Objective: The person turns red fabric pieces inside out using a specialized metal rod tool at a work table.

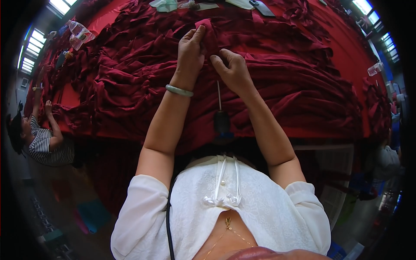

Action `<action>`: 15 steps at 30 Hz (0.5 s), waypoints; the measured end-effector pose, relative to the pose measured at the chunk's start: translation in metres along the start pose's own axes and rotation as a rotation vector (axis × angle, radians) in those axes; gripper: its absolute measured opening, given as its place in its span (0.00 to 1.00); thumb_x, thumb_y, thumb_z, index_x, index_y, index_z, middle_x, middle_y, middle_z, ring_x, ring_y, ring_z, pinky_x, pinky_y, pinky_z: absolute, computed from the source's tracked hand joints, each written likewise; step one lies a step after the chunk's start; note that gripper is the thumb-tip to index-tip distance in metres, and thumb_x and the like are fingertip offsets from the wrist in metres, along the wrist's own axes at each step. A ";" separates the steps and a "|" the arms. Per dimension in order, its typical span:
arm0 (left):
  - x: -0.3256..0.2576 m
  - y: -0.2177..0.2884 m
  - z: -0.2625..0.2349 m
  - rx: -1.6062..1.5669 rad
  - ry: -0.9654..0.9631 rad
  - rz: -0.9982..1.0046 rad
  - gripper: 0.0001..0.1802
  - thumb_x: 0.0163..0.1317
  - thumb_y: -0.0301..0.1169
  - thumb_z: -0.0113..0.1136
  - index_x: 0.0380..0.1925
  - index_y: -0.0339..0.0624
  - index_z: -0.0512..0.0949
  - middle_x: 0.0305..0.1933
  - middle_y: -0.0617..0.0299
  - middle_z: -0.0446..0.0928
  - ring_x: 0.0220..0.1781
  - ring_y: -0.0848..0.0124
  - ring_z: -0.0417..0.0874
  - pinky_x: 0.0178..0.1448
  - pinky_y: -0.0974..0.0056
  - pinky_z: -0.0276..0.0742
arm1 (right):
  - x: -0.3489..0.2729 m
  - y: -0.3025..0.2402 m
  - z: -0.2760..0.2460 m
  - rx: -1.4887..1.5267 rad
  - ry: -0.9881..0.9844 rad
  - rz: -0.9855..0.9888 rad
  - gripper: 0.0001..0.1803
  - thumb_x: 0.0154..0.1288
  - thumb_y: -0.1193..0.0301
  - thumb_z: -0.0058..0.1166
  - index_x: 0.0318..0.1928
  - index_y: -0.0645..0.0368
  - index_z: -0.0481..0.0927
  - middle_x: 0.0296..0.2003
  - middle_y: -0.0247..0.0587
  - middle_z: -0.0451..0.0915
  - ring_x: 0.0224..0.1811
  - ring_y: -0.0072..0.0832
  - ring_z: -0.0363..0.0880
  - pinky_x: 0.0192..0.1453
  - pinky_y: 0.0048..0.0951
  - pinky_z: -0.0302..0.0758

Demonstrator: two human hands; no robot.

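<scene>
a: that table is buried. dark red cloth lies heaped and rumpled from the near edge to the far side.

b: and the arms?

a: both forearms run up from the near edge and meet over the middle of the pile. the left hand is raised a little, wrist bent, a pale green bangle on it. thumb and fingers are pressed together on a small folded piece of red fabric, lifting its tip just off the heap.

b: the right one?

a: the right hand sits just beside it, a bit nearer, fingers curled and nipping the same fabric lower down. the two hands almost touch.

b: anything under them?

a: a tool with a thin metal shaft and a dark handle lies on the cloth between the forearms, near the table edge, untouched.

b: any containers?

a: a clear plastic bottle lies at the far left; i cannot tell what is in it. another clear bottle stands at the right.

b: who's that at the left?

a: another person in a striped top, hands on the cloth there.
</scene>
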State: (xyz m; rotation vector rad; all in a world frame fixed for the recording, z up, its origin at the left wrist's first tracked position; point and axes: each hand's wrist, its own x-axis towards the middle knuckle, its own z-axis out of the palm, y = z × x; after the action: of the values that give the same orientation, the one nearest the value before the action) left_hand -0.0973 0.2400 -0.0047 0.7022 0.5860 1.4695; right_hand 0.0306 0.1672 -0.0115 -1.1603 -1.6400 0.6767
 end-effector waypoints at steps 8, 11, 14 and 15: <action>0.006 0.003 -0.004 0.042 0.049 0.034 0.08 0.63 0.29 0.62 0.25 0.47 0.75 0.19 0.74 0.71 0.16 0.84 0.64 0.19 0.76 0.58 | 0.008 -0.002 0.000 0.180 0.023 0.007 0.16 0.63 0.67 0.54 0.27 0.70 0.72 0.16 0.45 0.68 0.20 0.17 0.63 0.24 0.29 0.64; -0.005 -0.001 -0.002 0.015 0.004 0.041 0.07 0.62 0.29 0.62 0.26 0.46 0.76 0.21 0.73 0.73 0.18 0.84 0.67 0.21 0.77 0.62 | -0.001 0.002 0.003 0.102 0.009 0.003 0.13 0.63 0.67 0.52 0.30 0.68 0.74 0.17 0.42 0.69 0.21 0.17 0.63 0.25 0.28 0.65; -0.016 -0.004 0.002 -0.050 -0.023 0.063 0.04 0.64 0.28 0.60 0.30 0.43 0.77 0.27 0.69 0.78 0.24 0.81 0.76 0.29 0.76 0.73 | -0.011 0.002 0.002 0.148 -0.057 0.019 0.09 0.66 0.71 0.51 0.30 0.63 0.74 0.21 0.21 0.66 0.23 0.08 0.59 0.24 0.17 0.58; -0.017 -0.005 0.001 -0.053 -0.025 0.063 0.04 0.64 0.28 0.60 0.30 0.43 0.77 0.27 0.69 0.78 0.24 0.81 0.76 0.29 0.76 0.73 | -0.017 0.001 0.004 0.145 -0.056 0.019 0.09 0.66 0.71 0.51 0.30 0.63 0.74 0.21 0.21 0.66 0.23 0.08 0.59 0.24 0.17 0.58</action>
State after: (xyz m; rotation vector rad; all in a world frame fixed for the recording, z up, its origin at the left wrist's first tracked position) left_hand -0.0941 0.2236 -0.0089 0.7021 0.5082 1.5275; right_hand 0.0288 0.1527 -0.0205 -1.0620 -1.6006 0.8330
